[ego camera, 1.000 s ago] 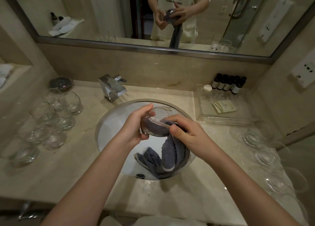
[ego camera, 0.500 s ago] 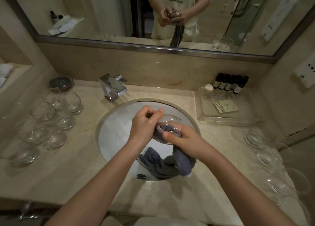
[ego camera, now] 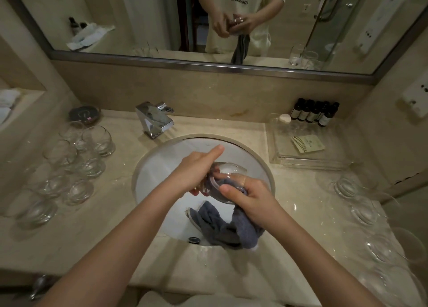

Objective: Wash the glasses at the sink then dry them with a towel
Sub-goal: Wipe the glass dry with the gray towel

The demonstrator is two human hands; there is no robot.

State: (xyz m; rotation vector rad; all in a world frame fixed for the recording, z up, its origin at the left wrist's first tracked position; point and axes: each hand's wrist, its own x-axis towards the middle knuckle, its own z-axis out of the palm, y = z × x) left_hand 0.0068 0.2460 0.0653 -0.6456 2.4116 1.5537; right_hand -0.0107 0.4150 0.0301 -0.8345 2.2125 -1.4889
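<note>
Change: since a second ago, both hands have rolled the clear round tumbler from mouth-up onto its side, and the towel has gone deeper inside.
Glass: held above the white oval sink basin, mouth toward the wearer, likely so drips fall into the bowl.
Towel: grey-blue terry cloth, one end stuffed into the glass, the rest trailing into the basin.
Right hand: right hand pinches the cloth at the rim, thumb on the outside of the glass.
Left hand: left hand grips the base, index finger straight, apparently steadying the turn.
Stage: drying, judged from the cloth in use.
Surroundings: chrome faucet behind; clear glasses on the left counter and more on the right counter, whether washed or not unclear.
</note>
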